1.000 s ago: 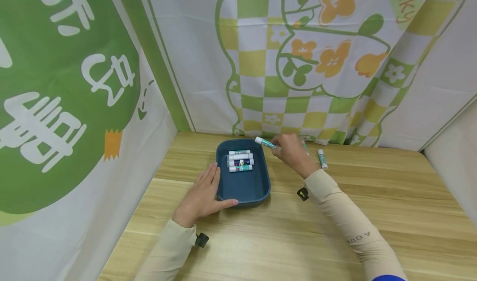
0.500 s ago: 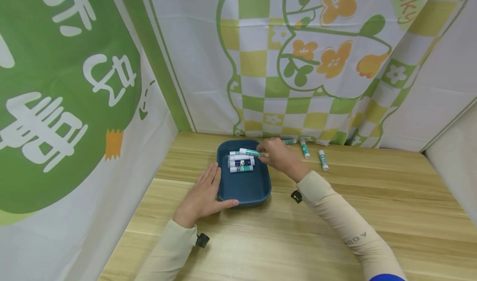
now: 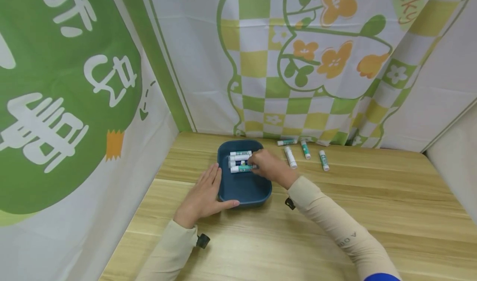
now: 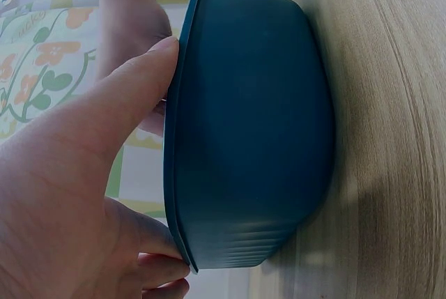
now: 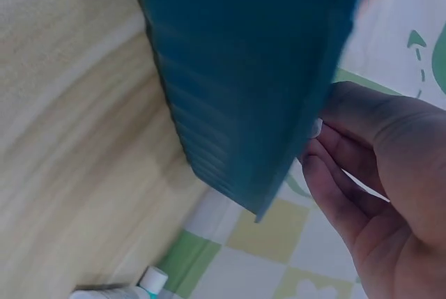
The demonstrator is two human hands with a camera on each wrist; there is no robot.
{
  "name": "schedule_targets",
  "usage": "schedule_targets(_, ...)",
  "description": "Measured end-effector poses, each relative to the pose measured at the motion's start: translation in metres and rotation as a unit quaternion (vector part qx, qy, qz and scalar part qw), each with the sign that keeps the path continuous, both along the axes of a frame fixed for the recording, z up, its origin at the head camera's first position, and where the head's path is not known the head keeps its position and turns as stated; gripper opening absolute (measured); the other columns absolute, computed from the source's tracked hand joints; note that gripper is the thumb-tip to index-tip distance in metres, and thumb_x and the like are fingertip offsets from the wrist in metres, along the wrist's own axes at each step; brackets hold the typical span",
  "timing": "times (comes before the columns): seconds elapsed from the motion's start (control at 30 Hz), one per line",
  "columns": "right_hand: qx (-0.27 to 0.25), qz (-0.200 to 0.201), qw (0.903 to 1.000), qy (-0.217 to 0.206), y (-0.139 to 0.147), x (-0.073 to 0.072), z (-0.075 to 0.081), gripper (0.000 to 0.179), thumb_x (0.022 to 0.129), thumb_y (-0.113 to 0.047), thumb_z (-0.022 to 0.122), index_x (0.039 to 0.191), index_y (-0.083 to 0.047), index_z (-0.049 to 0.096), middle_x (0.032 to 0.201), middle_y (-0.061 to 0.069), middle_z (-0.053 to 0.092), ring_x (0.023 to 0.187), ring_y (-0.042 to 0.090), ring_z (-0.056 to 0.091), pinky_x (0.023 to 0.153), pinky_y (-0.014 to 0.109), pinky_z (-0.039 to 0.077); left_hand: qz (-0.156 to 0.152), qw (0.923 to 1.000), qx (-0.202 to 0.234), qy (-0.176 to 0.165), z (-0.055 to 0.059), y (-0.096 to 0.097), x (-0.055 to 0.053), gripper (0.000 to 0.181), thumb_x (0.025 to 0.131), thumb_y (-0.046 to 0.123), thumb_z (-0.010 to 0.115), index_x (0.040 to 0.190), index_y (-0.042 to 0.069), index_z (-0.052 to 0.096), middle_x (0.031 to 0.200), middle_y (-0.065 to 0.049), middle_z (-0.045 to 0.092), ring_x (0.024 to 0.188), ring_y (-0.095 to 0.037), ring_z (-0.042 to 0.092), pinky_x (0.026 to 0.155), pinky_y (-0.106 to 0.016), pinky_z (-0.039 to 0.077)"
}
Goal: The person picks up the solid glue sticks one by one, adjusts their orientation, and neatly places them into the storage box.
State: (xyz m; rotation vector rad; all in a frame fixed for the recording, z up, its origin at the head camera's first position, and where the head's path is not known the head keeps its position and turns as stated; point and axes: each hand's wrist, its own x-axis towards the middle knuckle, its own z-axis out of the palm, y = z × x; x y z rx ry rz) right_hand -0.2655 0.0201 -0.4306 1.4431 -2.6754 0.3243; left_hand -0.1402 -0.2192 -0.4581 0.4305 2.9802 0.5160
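In the head view, a dark blue plastic bin (image 3: 247, 192) holds several glue sticks lying side by side, one with a dark blue label (image 3: 241, 163). My left hand (image 3: 200, 200) rests against the bin's left rim and near corner, fingers straight and thumb stretched out. The left wrist view shows that thumb (image 4: 150, 65) on the rim. Reaching over the right rim, my right hand (image 3: 270, 165) pinches a glue stick among the others. Its white end (image 5: 317, 128) shows between thumb and fingers in the right wrist view. The hand hides the right ends of the sticks.
Right of the bin, several more glue sticks lie on the wooden table (image 3: 335, 231): a white one (image 3: 290, 157), one by the curtain (image 3: 287, 142), another beside it (image 3: 305, 149) and the farthest right (image 3: 324, 161). A patterned curtain (image 3: 290, 86) stands behind.
My right hand has carried a glue stick leftward over the rim and down among the others in the bin. Loose sticks it covered now show. The left hand has stayed put.
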Motion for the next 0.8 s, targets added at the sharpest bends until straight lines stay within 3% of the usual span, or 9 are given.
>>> schedule_targets(0.2, 0.025, -0.017, 0.9993, -0.024, -0.006, -0.002, -0.011, 0.005, 0.092, -0.004, 0.08, 0.097, -0.006, 0.079, 0.098, 0.007, 0.079, 0.091, 0.019, 0.074, 0.079, 0.035, 0.064, 0.001, 1.0, 0.003, -0.001, 0.001, 0.0, 0.0, 0.122, 0.09, 0.079, 0.062, 0.165, -0.008, 0.021, 0.176, -0.026, 0.012, 0.166, -0.04, 0.011, 0.134, -0.056, 0.019)
schedule_targets(0.53, 0.049, -0.043, 0.9974, -0.031, -0.014, -0.003, -0.02, 0.005, 0.091, -0.006, 0.082, 0.095, -0.007, 0.079, 0.097, 0.007, 0.078, 0.09, 0.019, 0.074, 0.077, 0.034, 0.063, -0.001, 1.0, 0.0, -0.003, 0.0, 0.001, 0.0, 0.122, 0.09, 0.08, 0.061, 0.165, -0.008, 0.02, 0.176, -0.025, 0.011, 0.166, -0.039, 0.01, 0.135, -0.056, 0.019)
schedule_targets(0.8, 0.066, -0.07, 0.995, -0.027, -0.019, -0.004, -0.024, 0.009, 0.091, -0.007, 0.083, 0.087, -0.009, 0.075, 0.084, 0.003, 0.072, 0.075, 0.012, 0.063, 0.066, 0.032, 0.056, -0.001, 1.0, 0.0, -0.002, 0.002, 0.001, 0.001, 0.122, 0.09, 0.079, 0.062, 0.165, -0.008, 0.02, 0.176, -0.025, 0.011, 0.166, -0.039, 0.01, 0.135, -0.055, 0.018)
